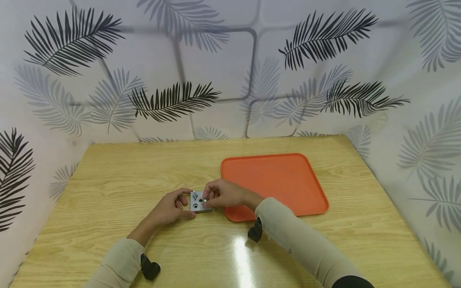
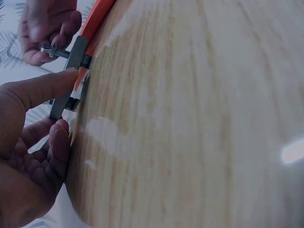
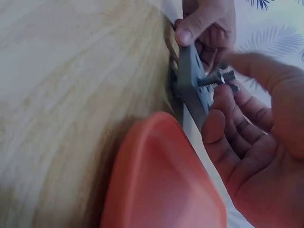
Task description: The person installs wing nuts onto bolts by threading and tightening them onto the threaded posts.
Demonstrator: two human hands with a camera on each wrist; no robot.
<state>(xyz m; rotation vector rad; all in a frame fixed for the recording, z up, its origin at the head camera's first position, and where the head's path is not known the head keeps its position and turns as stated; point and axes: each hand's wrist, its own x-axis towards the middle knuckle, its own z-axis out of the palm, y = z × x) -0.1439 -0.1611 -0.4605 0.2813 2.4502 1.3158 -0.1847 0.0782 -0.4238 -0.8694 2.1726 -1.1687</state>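
Observation:
A small grey metal plate (image 1: 195, 199) with round holes stands slightly above the tabletop on short dark feet, seen edge-on in the left wrist view. My left hand (image 1: 168, 207) grips it at the left end, thumb along the near edge and index finger at the far edge. A threaded bolt (image 3: 207, 81) sticks out of the plate's upper face, carrying a wing nut (image 3: 228, 77). My right hand (image 1: 224, 193) has its fingers curled round that wing nut, the index finger blurred. Another winged fastener (image 1: 195, 195) stands at the plate's far left corner.
An orange tray (image 1: 273, 176) lies right behind my right forearm, its left rim close to the plate. The wooden table (image 1: 144, 164) reaches back to a leaf-patterned curtain (image 1: 216, 72). A black wrist camera (image 1: 255, 231) hangs under my right sleeve.

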